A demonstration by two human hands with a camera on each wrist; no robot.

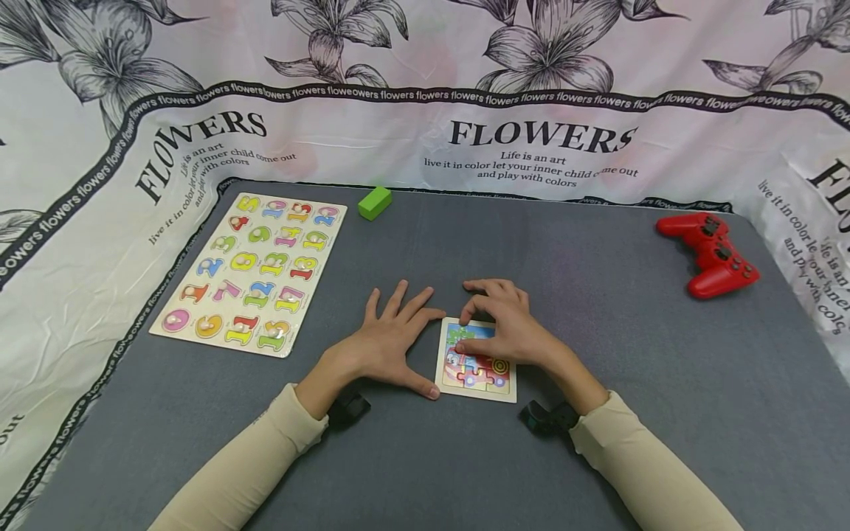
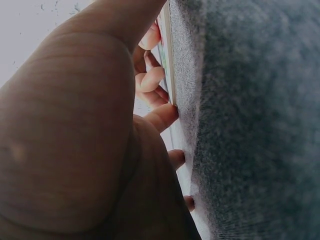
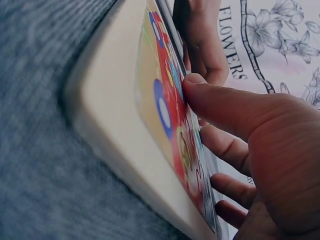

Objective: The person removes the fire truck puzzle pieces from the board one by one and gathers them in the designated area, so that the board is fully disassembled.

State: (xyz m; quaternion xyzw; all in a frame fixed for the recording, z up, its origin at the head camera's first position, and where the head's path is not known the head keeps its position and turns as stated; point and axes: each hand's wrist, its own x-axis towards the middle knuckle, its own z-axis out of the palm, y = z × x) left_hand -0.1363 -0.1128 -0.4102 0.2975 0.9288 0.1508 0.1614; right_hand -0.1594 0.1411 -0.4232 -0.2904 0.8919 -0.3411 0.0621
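Observation:
A small square jigsaw puzzle [image 1: 474,376] in a pale frame lies on the grey table, its picture showing red, blue and green parts. My left hand [image 1: 388,343] is spread flat at its left side, thumb at the lower left corner and index fingertip by the upper left corner. Over the puzzle's upper part, my right hand [image 1: 508,328] has its thumb and bent fingers apart. The right thumb [image 3: 225,102] touches the picture surface in the right wrist view. In the left wrist view, the left fingers [image 2: 162,116] reach along the frame's edge.
A number puzzle board [image 1: 305,313] with colourful digits lies to the left. Behind it on the right sits a green block [image 1: 375,203]. A red game controller [image 1: 710,254] rests at the far right. Flower-printed cloth [image 1: 372,125] hangs along the table's back edge.

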